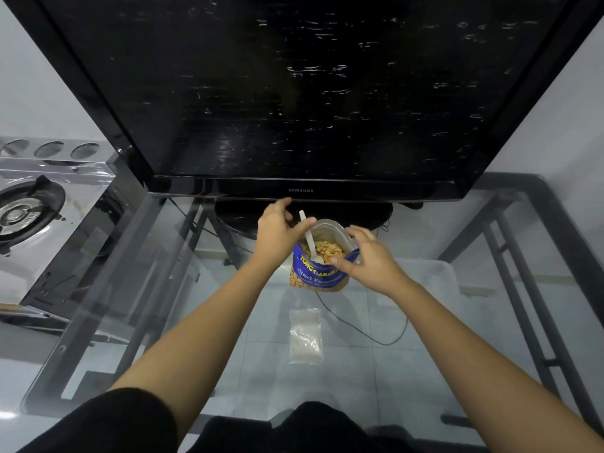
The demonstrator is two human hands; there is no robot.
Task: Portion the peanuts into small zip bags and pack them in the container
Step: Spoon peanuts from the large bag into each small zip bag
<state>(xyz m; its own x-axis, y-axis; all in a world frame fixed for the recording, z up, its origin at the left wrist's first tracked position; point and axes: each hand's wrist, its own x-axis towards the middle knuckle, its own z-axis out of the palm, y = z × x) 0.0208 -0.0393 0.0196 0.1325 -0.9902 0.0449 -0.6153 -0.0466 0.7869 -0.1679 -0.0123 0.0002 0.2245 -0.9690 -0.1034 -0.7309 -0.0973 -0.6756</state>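
1. The right hand (369, 259) pinches the open rim of the blue peanut bag (318, 273), which stands on the glass desk (163, 289) between both hands.
2. The left hand (277, 228) has its thumb at the rim, beside a white plastic spoon (309, 238); I cannot tell whether it grips anything.
3. A small zip bag (305, 336) lies flat on the person's side of the hands.

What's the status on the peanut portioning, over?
Right grip pinching peanut bag rim; left grip at left rim, hold unclear. Spoon inside bag. Zip bags empty, nothing blocking.
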